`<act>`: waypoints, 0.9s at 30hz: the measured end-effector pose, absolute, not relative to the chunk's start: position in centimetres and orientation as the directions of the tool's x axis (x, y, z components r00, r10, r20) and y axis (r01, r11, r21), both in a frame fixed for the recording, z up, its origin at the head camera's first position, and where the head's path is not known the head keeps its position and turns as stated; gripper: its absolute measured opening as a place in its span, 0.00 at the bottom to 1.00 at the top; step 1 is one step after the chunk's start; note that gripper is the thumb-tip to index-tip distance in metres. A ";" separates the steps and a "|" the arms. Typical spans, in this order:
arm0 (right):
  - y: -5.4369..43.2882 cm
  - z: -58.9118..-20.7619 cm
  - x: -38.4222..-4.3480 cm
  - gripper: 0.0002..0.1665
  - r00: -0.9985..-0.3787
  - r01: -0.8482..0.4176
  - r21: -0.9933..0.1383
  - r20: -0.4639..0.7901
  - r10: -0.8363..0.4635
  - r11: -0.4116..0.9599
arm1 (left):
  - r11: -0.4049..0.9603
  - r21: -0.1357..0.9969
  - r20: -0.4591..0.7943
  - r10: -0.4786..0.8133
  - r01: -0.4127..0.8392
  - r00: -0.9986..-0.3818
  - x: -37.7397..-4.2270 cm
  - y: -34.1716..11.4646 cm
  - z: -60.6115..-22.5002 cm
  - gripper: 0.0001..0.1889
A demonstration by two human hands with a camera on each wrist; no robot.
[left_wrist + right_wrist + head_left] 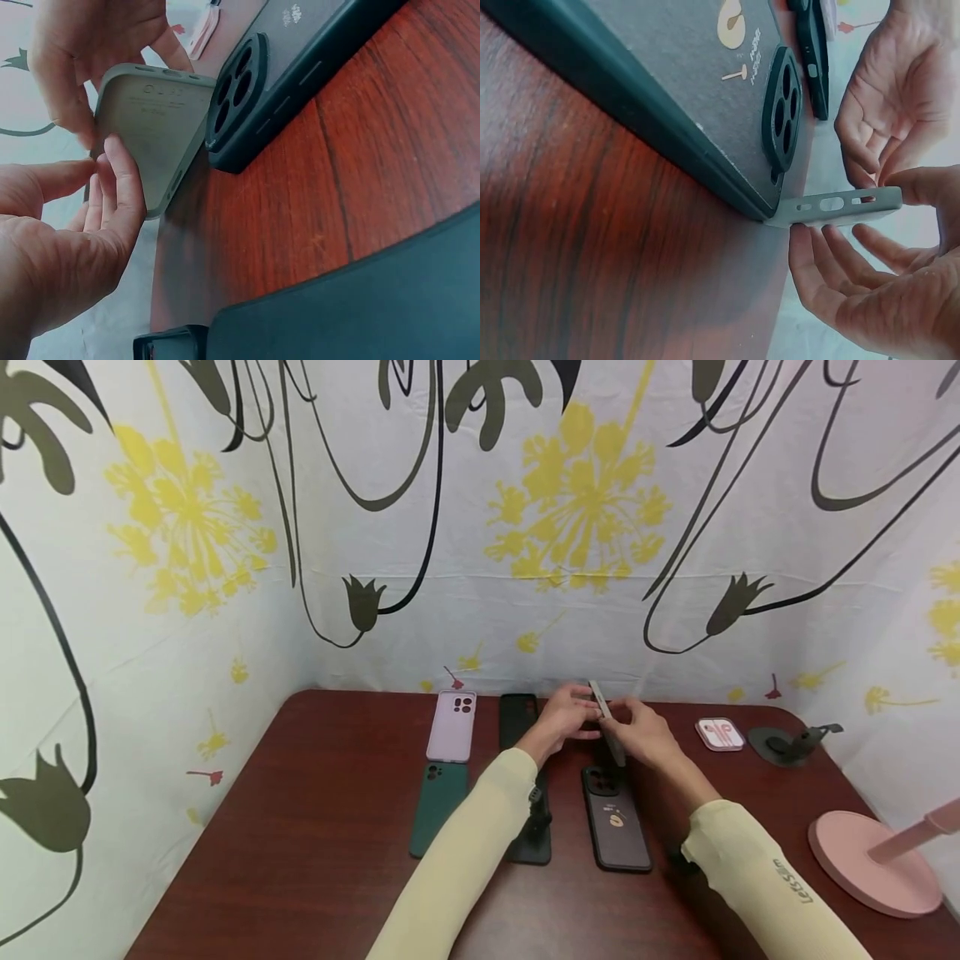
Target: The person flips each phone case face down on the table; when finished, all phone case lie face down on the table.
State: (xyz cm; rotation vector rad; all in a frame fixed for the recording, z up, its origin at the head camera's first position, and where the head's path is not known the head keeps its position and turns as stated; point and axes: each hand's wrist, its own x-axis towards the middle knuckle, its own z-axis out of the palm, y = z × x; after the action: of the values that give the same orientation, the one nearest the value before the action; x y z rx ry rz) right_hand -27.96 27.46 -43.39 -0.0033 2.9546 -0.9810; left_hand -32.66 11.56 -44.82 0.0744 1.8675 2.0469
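With my left grip [561, 714] and right grip [645, 733] both pinching it, I hold the grey, shallow-walled, plastic-looking phone case [161, 131] upright just beyond the black-rimmed, dark-backed phone case [619, 831] on the worktop [322, 818], presumably two-handed for steadiness.

We saw a plain pale grey phone case [159, 139], a black-rimmed case [621, 835] whose smoky back carried small cream and white motifs, a lilac case [452, 733], a deep green case [437, 802], a black case [516, 718] and a reddish-brown surface [315, 793] streaked with darker wood grain. To our eyes the square packet [720, 736] was white with red, the round base [855, 860] dusty pink and the sleeves [468, 835] pale yellow, one bearing dark lettering. We found the white backdrop [405, 664] patterned with yellow dandelion-like heads, olive tulips, black and olive stems and small red sprigs.
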 end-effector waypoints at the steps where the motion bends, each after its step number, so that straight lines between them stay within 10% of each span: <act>1: 27.5 -43.4 -28.0 0.33 -1.000 0.006 -0.599 -0.024 -0.011 0.801 | -0.055 0.971 -0.208 0.303 -0.235 -0.930 -32.6 11.6 -44.9 0.25; 27: 28.2 -44.0 -27.3 0.25 -0.988 0.052 -0.768 0.052 0.143 0.638 | 0.023 0.960 -0.271 0.313 -0.278 -0.910 -32.6 11.2 -46.9 0.27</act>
State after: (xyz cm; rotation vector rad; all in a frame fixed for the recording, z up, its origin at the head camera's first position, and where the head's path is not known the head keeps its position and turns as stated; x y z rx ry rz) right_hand -27.32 28.21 -44.02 0.1760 2.9402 -1.3734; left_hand -32.62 11.25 -46.94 0.0350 1.8982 1.9416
